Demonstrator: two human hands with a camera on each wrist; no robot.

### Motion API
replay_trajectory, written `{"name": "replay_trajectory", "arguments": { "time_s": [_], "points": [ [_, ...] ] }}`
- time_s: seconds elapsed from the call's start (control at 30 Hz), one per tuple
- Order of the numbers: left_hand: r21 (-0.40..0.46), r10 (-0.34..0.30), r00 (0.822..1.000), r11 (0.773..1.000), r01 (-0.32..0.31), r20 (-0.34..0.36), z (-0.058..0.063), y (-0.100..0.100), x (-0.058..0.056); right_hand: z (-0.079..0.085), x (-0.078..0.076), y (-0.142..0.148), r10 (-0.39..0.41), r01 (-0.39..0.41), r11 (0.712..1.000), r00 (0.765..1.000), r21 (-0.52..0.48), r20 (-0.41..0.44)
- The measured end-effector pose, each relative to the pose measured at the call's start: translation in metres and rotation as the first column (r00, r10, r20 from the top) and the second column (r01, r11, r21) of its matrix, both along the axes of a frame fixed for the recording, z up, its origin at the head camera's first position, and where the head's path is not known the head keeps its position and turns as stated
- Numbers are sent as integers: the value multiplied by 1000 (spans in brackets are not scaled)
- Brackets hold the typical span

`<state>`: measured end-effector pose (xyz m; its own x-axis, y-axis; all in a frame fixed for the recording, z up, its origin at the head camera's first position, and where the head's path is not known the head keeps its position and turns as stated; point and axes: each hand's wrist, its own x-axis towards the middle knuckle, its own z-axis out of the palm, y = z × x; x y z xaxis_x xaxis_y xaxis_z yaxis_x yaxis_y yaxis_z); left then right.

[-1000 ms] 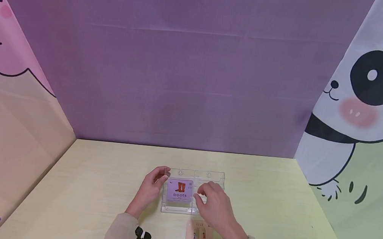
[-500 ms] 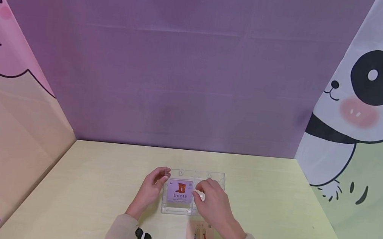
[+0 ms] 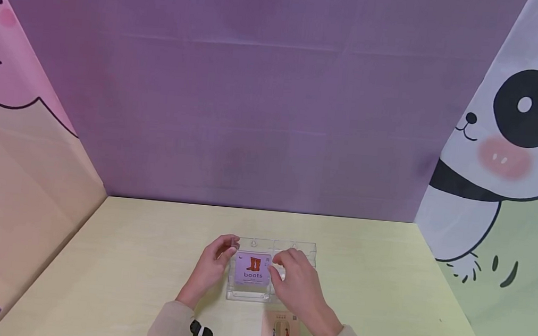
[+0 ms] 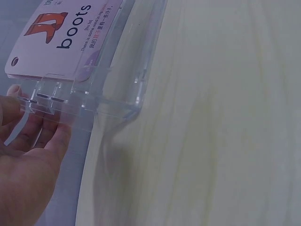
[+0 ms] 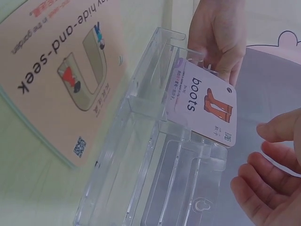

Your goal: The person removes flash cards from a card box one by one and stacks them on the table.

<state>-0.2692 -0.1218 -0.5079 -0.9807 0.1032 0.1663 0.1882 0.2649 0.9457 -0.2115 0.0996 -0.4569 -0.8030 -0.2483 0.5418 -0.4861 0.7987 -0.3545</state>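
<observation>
A clear plastic two-compartment holder [image 3: 248, 296] sits in front of me, with a purple stack of "boots" cards [image 3: 252, 269] in its left compartment. My left hand [image 3: 212, 263] grips the holder's left side; in the left wrist view its fingers reach under the clear edge [image 4: 56, 101]. Over the right compartment hovers my right hand [image 3: 298, 282], thumb and fingers bent beside the cards' right edge. The right wrist view shows those fingers [image 5: 270, 174] spread apart, with a gap to the boots cards [image 5: 204, 101] and nothing held.
An orange "play hide-and-seek" card stack [image 3: 280, 333] lies on the pale wooden table [image 3: 145, 264], nearer to me than the holder. Black wrist devices [image 3: 201, 335] show at both sleeves. A purple backdrop [image 3: 269, 109] stands behind the table, with printed cloth panels [image 3: 491, 155] at both sides.
My right hand has shifted slightly left, toward the right edge of the boots cards. The left hand, the holder and both card stacks keep their places.
</observation>
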Motion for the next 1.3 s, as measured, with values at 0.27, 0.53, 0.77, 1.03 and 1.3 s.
{"name": "replay_trajectory", "arguments": {
  "time_s": [0.27, 0.53, 0.77, 1.03, 1.3],
  "points": [
    [14, 4, 1000, 1000, -4, 1, 0, 0, 2, 1, -1, -2, 3, -3, 1000, 1000, -7, 15],
    [13, -2, 1000, 1000, 2, 3, 2, 0, 2, 1, -5, -5, 6, -6, 1000, 1000, -18, -6],
    [6, 0, 1000, 1000, 0, -2, 1, 0, 2, 1, -8, -7, -7, 8, 1000, 1000, -15, 27],
    [18, -5, 1000, 1000, 5, -4, 1, 0, 2, 0, -12, -9, -4, 5, 1000, 999, -15, 43],
    [25, -15, 1000, 1000, 16, -21, 2, 0, 2, 0, -17, -12, 10, -9, 1000, 998, -22, 55]
  ]
}}
